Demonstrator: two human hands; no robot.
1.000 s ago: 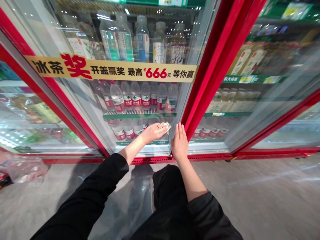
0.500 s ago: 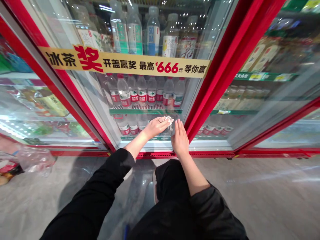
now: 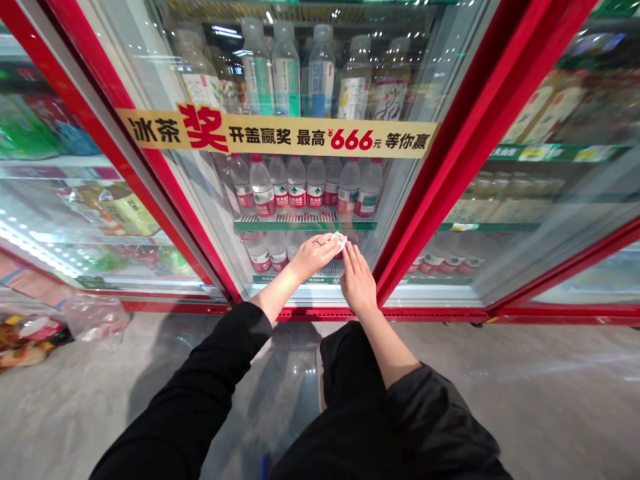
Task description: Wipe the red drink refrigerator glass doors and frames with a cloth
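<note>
My left hand [image 3: 316, 256] is closed on a crumpled white tissue [image 3: 339, 241], held against the lower part of the glass door [image 3: 210, 193] of a drinks fridge. A ring shows on one of its fingers. Just to the right is my right hand [image 3: 358, 280], its fingers stretched out and lying flat toward the glass, their tips close to the tissue. Behind the glass, water bottles [image 3: 297, 183] with red caps and labels stand on a shelf with a green edge [image 3: 305, 227]. Taller soda bottles [image 3: 321, 70] stand higher up.
A yellow banner strip [image 3: 280, 137] crosses the door above my hands. Red door frames [image 3: 450, 153] rise on both sides. On the floor at left lie a clear plastic bag [image 3: 97, 317] and some packaged goods [image 3: 35, 333]. My bent leg [image 3: 350, 373] is close below my hands.
The view has shifted slightly, so the fridge appears farther right and lower. My right fingertips are nearer the tissue. My left hand still holds the tissue at the glass.
</note>
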